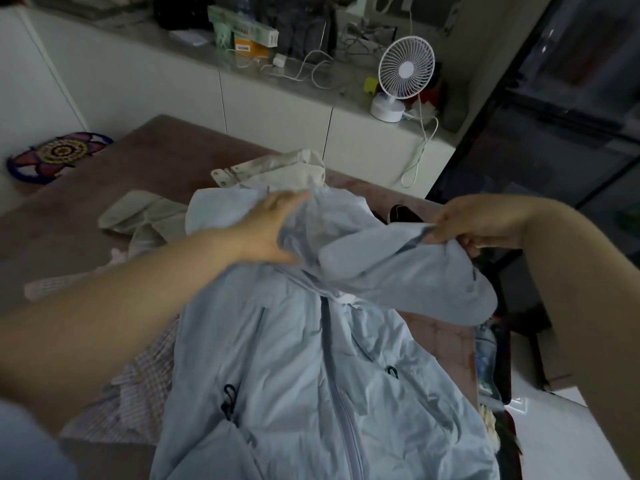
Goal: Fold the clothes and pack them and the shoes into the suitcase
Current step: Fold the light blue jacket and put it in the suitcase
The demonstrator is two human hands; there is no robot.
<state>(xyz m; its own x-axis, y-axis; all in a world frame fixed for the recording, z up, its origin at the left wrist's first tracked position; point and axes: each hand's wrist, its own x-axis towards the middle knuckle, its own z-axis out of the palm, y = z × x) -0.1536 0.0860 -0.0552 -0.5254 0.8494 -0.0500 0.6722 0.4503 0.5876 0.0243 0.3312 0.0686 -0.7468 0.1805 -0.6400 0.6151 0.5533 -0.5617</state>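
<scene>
Left hand: the left hand [268,233] lies open and flat, fingers spread, pressing on the hood area of the pale blue thin zip-front jacket [311,358].
Right hand: the right hand [481,223] is closed in a pinch on the hood's edge, lifting that fabric up to the right.
Jacket: it lies zip-side up, spread from both hands down toward the person, on the brownish-pink bed cover [104,202].
Beyond the left hand: a crumpled beige garment with snap buttons [277,168], just past the fingertips.
Under the left forearm: a pink-and-white checked shirt [138,386], partly beneath the jacket.
Below the right forearm: a dark open case [495,368] at the bed's edge, contents unclear.
Far beyond the right hand: a white desk fan [405,71] on the counter.
</scene>
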